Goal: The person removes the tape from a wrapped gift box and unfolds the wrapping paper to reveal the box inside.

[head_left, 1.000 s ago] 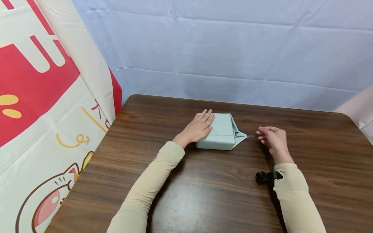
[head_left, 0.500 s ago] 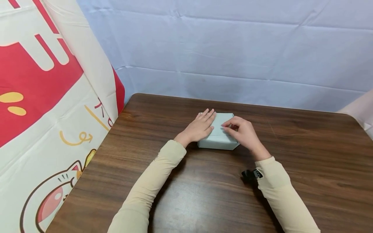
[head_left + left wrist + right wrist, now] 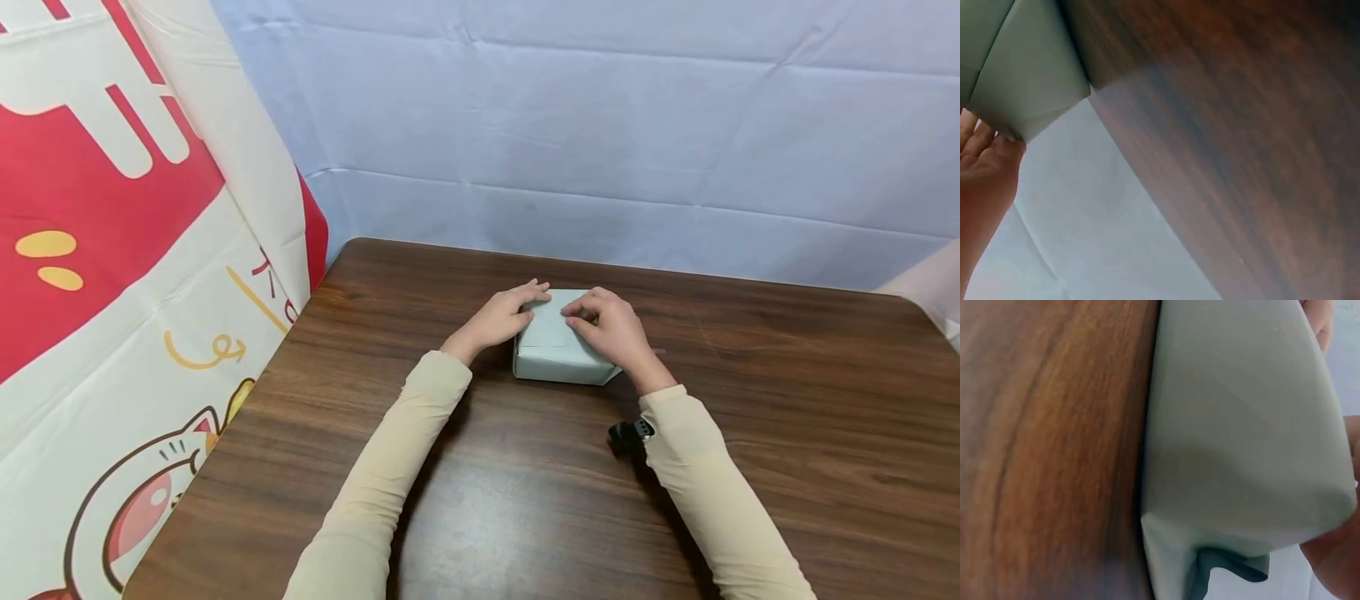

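Observation:
A box wrapped in pale blue-green paper [image 3: 558,364] lies on the table, with a seam line across its top. At its left end, my left hand [image 3: 498,318] rests relaxed fingers on the far left corner. My right hand [image 3: 617,329] arches over the right half, bent thumb and index fingertips close together at the top paper; I cannot tell whether they pinch anything. In the right wrist view, a folded paper flap [image 3: 1235,562] with a dark teal inner side juts from the box end. In the left wrist view, my fingers [image 3: 985,140] sit right at the box edge.
The brown wood-grain table [image 3: 480,517] has a far edge close to a pale blue cloth backdrop [image 3: 525,125]. A printed red and white cloth [image 3: 97,275] hangs along the left side. A black wrist mount [image 3: 628,435] sits by my right cuff.
My right hand has come left from beside the flap tip onto the box top, then slightly farther left. My left hand has drawn back toward the box's left edge.

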The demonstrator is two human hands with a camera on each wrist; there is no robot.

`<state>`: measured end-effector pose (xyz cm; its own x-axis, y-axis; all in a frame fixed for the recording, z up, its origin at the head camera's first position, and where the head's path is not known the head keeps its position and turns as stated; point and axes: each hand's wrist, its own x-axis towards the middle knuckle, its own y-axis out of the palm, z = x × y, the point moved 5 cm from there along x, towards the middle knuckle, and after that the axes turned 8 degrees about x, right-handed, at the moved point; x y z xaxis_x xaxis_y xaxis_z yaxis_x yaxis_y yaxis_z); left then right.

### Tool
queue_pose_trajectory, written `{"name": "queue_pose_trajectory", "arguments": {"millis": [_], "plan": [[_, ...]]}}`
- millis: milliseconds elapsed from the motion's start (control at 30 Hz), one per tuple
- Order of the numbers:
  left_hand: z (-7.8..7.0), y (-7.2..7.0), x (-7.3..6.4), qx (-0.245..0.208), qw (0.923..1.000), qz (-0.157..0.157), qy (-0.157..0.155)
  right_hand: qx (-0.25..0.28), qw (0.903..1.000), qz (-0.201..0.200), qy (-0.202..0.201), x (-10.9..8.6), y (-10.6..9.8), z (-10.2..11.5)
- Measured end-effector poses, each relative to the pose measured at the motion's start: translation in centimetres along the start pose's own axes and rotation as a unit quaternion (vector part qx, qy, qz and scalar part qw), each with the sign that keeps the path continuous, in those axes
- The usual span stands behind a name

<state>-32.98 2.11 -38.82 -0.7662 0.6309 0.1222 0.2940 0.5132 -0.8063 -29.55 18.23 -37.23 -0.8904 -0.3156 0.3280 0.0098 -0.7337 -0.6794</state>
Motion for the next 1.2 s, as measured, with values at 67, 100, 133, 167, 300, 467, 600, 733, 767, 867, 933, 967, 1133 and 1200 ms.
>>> {"name": "queue_pose_trajectory", "arguments": {"millis": [67,100,133,167,300,467,600,733,767,867,933,967,1133,1200], "plan": [[0.0,-0.1,0.0,0.011,0.9999,-0.003,0.007,-0.015,0.9999,-0.003,-0.005,0.2,0.1,0.0],[-0.1,-0.1,-0.1,0.027,0.9996,-0.005,0.008,-0.023,0.9997,-0.003,-0.010,0.2,0.1,0.0],[-0.3,0.0,-0.2,0.053,0.9985,-0.010,0.009,-0.032,0.9994,0.000,-0.014,0.2,0.2,0.0],[-0.5,0.0,-0.3,0.084,0.9963,-0.014,0.006,-0.042,0.9989,0.004,-0.020,0.2,0.4,0.0],[-1.4,0.3,-0.8,0.236,0.9711,-0.033,-0.017,-0.079,0.9955,0.045,-0.029,-0.1,1.0,-0.1],[-2.0,1.0,-1.3,0.294,0.9542,-0.004,-0.053,-0.079,0.9913,0.104,-0.010,-0.7,1.4,-0.2],[-2.0,1.1,-1.6,0.289,0.9550,0.024,-0.064,-0.086,0.9894,0.117,0.008,-1.1,1.6,-0.1],[-1.7,1.0,-1.6,0.285,0.9554,0.035,-0.067,-0.112,0.9875,0.108,0.026,-1.3,2.0,0.5],[-1.7,0.9,-1.6,0.278,0.9575,0.034,-0.069,-0.119,0.9871,0.103,0.029,-1.3,2.1,0.6],[-1.6,0.7,-1.7,0.230,0.9704,0.006,-0.074,-0.132,0.9864,0.090,0.040,-1.5,2.4,0.9],[-1.7,0.5,-1.7,0.194,0.9781,-0.026,-0.071,-0.136,0.9863,0.083,0.043,-1.6,2.5,1.0],[-1.8,0.4,-1.8,0.179,0.9806,-0.044,-0.065,-0.136,0.9866,0.080,0.043,-1.7,2.5,1.1],[-2.4,0.0,-1.7,0.226,0.9685,-0.099,-0.031,-0.129,0.9879,0.075,0.042,-1.8,2.7,1.0],[-2.7,-0.1,-1.6,0.268,0.9566,-0.112,-0.018,-0.127,0.9881,0.074,0.043,-1.8,2.7,0.9]]}}
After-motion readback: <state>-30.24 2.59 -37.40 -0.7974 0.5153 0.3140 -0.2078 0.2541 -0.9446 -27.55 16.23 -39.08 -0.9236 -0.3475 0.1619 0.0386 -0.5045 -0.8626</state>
